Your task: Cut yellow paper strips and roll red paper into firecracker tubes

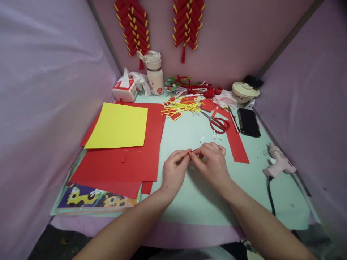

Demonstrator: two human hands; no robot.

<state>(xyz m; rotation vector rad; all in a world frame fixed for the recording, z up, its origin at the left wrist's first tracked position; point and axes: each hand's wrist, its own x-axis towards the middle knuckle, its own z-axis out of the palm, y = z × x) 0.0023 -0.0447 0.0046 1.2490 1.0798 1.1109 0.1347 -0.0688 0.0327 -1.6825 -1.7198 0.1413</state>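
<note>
My left hand (175,167) and my right hand (211,159) meet over the pale table (189,202), fingertips almost touching. Both are closed in a pinch on a small red paper piece (193,151) with a hint of yellow near the left fingertips; most of it is hidden by the fingers. Just beyond the hands lie red-handled scissors (219,125) and a few thin white scraps (217,135). A pile of narrow yellow paper strips (184,107) is farther back. To the left, a yellow sheet (119,126) rests on large red sheets (146,162).
A pink glue gun (280,161) with a black cord lies at right, near a black phone (248,122). Along the back stand a tissue pack (125,90), a white bottle (155,77) and a lidded bowl (244,93). Red firecracker decorations (187,21) hang on the back wall.
</note>
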